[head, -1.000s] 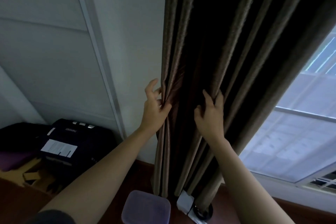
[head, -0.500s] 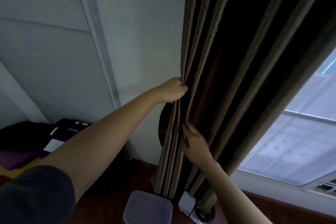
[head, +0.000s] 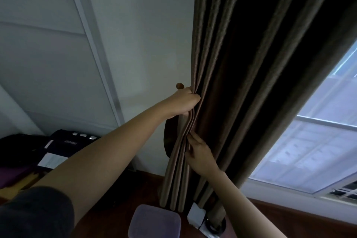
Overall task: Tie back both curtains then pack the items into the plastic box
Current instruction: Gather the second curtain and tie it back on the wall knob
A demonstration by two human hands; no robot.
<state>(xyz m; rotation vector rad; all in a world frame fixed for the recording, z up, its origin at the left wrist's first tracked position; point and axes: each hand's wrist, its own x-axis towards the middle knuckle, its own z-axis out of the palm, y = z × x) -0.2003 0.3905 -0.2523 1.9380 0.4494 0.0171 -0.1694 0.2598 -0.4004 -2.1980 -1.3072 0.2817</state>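
A brown pleated curtain point(head: 231, 63) hangs beside the white wall, drawn to the left of the window. My left hand point(head: 183, 101) is clenched on the curtain's left edge, bunching several folds. Just above that fist a small round brown knob point(head: 179, 85) sticks out from the wall. Below it a dark loop of tie-back fabric point(head: 168, 141) hangs against the wall. My right hand point(head: 200, 153) pinches the folds lower down. A plastic box with a purple lid point(head: 154, 222) sits on the wooden surface under the curtain's hem.
A black device with a white label point(head: 63, 149) stands at the left on the wooden surface point(head: 119, 199). A small white box point(head: 196, 216) and a dark round object point(head: 215, 225) lie by the curtain's foot. The bright window point(head: 318, 141) fills the right side.
My left hand went from loosely touching the curtain edge to a tight fist higher up by the wall. My right hand dropped lower on the folds. The view shifted left.
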